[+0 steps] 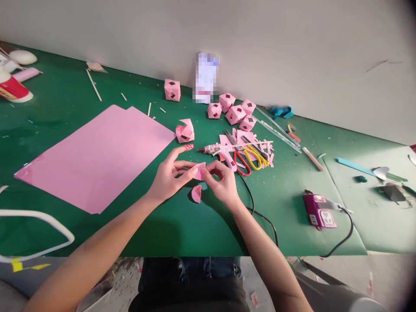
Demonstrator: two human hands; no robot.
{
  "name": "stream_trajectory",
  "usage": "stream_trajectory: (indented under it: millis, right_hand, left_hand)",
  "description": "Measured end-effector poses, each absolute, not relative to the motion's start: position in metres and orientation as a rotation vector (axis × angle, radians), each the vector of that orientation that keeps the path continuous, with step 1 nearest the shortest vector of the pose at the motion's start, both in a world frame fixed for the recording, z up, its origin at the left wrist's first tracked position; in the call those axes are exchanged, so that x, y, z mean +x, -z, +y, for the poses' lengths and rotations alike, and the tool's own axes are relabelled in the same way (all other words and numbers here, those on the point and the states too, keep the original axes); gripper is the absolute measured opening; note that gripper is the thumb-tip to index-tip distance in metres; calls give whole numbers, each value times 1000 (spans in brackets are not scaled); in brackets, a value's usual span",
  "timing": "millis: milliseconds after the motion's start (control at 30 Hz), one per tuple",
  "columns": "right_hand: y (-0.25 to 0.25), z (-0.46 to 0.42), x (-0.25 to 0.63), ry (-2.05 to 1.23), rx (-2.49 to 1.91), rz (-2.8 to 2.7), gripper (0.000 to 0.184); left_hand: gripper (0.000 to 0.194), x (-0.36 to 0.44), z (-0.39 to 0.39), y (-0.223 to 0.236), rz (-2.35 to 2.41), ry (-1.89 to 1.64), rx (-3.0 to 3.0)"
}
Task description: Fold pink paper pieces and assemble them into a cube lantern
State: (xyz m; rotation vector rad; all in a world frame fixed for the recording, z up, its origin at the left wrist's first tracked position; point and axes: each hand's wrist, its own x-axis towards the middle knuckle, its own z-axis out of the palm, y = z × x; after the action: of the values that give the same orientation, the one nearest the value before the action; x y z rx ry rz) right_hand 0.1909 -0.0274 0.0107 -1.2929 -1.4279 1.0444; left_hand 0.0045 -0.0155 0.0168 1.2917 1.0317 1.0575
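Observation:
Between my two hands I hold a small piece of pink paper (200, 170) just above the green table. My left hand (172, 173) pinches its left side with thumb and fingers, while the index finger, wrapped in a red patterned covering, points up and away. On the right side, the thumb and fingers of my right hand (221, 180) are closed on the same paper. Below them lies a curled pink paper piece (196, 194). A partly open pink paper shape (185, 131) stands beyond my left hand. A pink glue gun (224, 155) rests beyond my right hand.
Large pink sheets (94, 160) cover the left. Several folded pink paper boxes (235, 114) stand near a propped phone (206, 78). Red scissors (243, 167) and yellow scissors (258, 161) lie among paper scraps. A purple power socket (320, 211) and its black cord sit to the right.

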Motion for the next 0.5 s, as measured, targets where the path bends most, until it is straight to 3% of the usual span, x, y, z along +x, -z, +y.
stream_trajectory:
  millis: [500]
  right_hand:
    - [-13, -27, 192, -1060, -1269, -1311, 29]
  left_hand:
    - [73, 4, -11, -21, 928, -994, 1151]
